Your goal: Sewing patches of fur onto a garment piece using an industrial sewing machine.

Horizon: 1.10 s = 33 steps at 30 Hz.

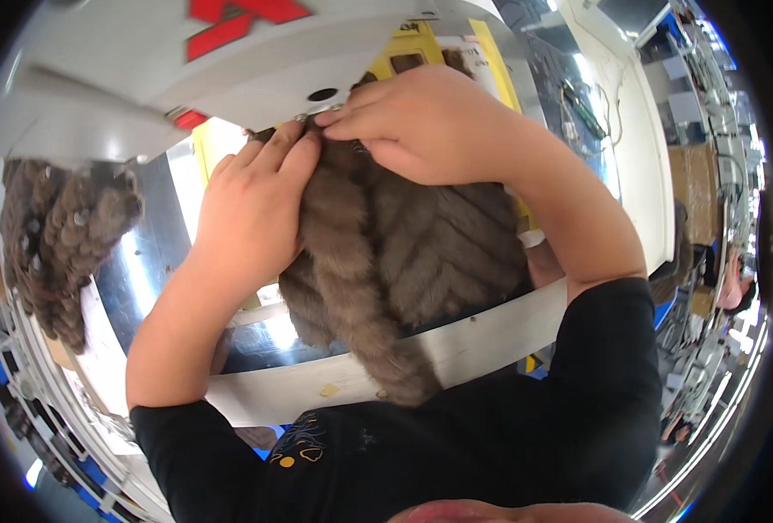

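Note:
A brown fur strip [340, 222] runs from beneath the white sewing machine's [255, 70] head down over the table's front edge, its lower end near my body. Beside and partly under it lies a wider brown fur panel [452, 244] with slanting, darker bands. My left hand [251, 205] presses closed fingers onto the strip's upper end from the left. From the right, my right hand [434, 122] pinches the fur's edge right by the small metal parts under the machine head. The fingertips of both hands almost meet there. The exact seam is hidden by fingers and fur.
A pile of brown fur pieces [64, 235] lies at the left. The shiny metal tabletop [146, 261] has a pale front edge [491, 344]. Yellow panels [501, 74] stand behind the fur. At right are a small green tool [582, 109] with a cord and a cardboard box [693, 192].

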### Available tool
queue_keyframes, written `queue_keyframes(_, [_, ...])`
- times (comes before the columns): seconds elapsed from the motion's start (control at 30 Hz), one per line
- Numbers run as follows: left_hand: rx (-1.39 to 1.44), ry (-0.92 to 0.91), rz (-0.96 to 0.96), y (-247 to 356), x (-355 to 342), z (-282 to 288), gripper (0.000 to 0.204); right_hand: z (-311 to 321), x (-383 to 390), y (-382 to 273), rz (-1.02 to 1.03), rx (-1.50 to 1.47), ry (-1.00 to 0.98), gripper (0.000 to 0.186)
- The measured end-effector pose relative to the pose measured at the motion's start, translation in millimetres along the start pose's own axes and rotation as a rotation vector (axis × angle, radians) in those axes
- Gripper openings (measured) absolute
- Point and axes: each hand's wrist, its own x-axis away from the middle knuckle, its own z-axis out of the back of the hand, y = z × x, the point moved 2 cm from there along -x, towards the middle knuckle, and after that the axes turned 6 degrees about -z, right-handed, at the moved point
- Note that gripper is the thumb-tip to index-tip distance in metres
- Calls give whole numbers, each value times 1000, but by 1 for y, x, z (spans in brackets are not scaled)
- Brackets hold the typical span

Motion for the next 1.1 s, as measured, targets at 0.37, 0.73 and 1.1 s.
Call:
queue_keyframes(0.37, [-13, -42, 13, 0, -5, 4, 67, -8, -4, 0, -54, 70, -78, 29])
queue_keyframes(0.73, [29, -106, 17, 6, -4, 9, 71, -2, -6, -11, -96, 106, -159, 27])
queue_keyframes(1.1, [-31, -156, -55, 16, 2, 16, 60, 2, -1, -24, -87, 160, -215, 16])
